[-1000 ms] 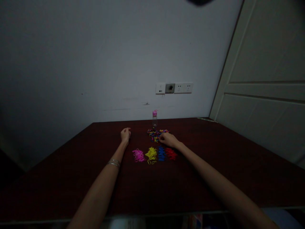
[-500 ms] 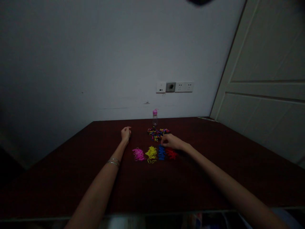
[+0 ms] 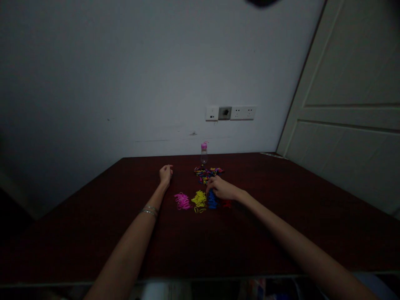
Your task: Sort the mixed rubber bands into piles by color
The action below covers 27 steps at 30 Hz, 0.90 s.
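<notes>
My left hand (image 3: 166, 174) rests on the dark red table with its fingers curled closed, left of the piles. My right hand (image 3: 219, 187) has its fingers pinched together over the back of the blue pile (image 3: 212, 201); whatever they hold is too small to make out. From left to right lie a pink pile (image 3: 183, 201), a yellow pile (image 3: 199, 199), the blue one and a red pile (image 3: 226, 203), partly under my right hand's shadow. Behind them is a mixed-colour heap of small bands (image 3: 204, 173), its near right part hidden by my right hand.
A clear bottle with a pink cap (image 3: 204, 153) stands behind the mixed heap. The table (image 3: 109, 216) meets a wall with sockets (image 3: 243, 112) at the back. A pale panelled door (image 3: 346, 125) is at the right.
My right hand has shifted slightly left and toward me, from the back of the blue pile to over its upper left. My left hand stays closed in place.
</notes>
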Motion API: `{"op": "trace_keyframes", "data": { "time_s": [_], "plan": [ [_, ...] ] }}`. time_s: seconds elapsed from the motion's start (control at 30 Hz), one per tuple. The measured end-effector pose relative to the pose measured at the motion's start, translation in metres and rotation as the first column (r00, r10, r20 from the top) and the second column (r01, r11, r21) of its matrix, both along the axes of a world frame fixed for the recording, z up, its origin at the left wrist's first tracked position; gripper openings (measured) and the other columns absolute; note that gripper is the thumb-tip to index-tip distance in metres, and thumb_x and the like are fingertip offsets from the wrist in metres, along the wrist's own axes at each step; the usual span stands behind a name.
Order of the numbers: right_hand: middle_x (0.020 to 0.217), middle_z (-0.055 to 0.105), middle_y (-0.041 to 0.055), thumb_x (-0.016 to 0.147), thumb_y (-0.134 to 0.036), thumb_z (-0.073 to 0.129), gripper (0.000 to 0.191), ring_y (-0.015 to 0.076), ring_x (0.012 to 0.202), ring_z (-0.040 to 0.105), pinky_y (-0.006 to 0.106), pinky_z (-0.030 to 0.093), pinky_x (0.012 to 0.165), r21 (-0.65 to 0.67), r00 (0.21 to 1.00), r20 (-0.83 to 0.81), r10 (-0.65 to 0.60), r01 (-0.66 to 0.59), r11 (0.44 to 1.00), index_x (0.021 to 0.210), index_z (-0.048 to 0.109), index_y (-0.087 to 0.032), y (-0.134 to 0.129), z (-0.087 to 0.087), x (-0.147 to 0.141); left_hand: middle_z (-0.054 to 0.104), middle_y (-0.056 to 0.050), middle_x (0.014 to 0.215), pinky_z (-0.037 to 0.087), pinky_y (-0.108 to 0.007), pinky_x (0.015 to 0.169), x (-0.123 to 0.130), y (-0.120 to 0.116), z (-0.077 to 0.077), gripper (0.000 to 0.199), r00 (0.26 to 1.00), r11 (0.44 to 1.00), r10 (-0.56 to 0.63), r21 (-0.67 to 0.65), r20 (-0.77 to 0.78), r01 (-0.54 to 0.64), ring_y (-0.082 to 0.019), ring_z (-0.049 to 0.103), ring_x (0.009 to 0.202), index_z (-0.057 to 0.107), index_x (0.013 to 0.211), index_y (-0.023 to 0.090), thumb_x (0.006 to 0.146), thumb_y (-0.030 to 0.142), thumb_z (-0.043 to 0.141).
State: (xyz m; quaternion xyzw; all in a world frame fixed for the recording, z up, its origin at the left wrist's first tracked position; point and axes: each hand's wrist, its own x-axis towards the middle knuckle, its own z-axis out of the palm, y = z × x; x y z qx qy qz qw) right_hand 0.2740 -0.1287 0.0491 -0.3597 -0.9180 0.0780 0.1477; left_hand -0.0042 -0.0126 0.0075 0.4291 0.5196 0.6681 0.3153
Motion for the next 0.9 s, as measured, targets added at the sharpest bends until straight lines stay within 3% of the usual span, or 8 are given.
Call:
{"op": "trace_keyframes", "data": {
  "time_s": [0.3, 0.77, 0.9],
  "plan": [
    [0.094, 0.057, 0.0091, 0.06, 0.006, 0.044, 0.046, 0.0207, 0.095, 0.048, 0.036, 0.032, 0.09, -0.047, 1.0, 0.015, -0.003, 0.003, 0.999, 0.086, 0.073, -0.018, 0.0015, -0.002, -0.0008, 0.039, 0.006, 0.04, 0.02, -0.018, 0.036, -0.0011, 0.0019, -0.0011, 0.021, 1.0, 1.0, 0.001, 0.004, 0.008, -0.001, -0.006, 0.03, 0.032, 0.059, 0.071, 0.014, 0.071, 0.03, 0.045],
    [0.096, 0.06, 0.008, 0.056, 0.006, 0.043, 0.045, 0.0207, 0.097, 0.049, 0.034, 0.035, 0.09, -0.064, 0.999, -0.001, 0.044, -0.044, 0.997, 0.08, 0.073, -0.017, 0.0015, -0.0044, -0.0019, 0.039, 0.006, 0.04, 0.02, -0.019, 0.037, 0.0016, -0.0051, 0.0038, 0.022, 1.0, 1.0, 0.005, 0.005, -0.009, -0.005, -0.007, 0.031, 0.033, 0.059, 0.07, 0.014, 0.071, 0.031, 0.046],
    [0.096, 0.062, 0.0074, 0.058, 0.007, 0.042, 0.048, 0.0196, 0.097, 0.051, 0.033, 0.037, 0.09, -0.034, 0.996, -0.073, 0.041, -0.043, 0.998, 0.085, 0.073, -0.018, 0.005, -0.0067, 0.0012, 0.038, 0.006, 0.039, 0.019, -0.019, 0.037, 0.0014, -0.0041, 0.0033, 0.021, 1.0, 1.0, 0.008, -0.011, -0.002, -0.008, -0.007, 0.029, 0.032, 0.059, 0.07, 0.014, 0.072, 0.03, 0.045]
  ]
}}
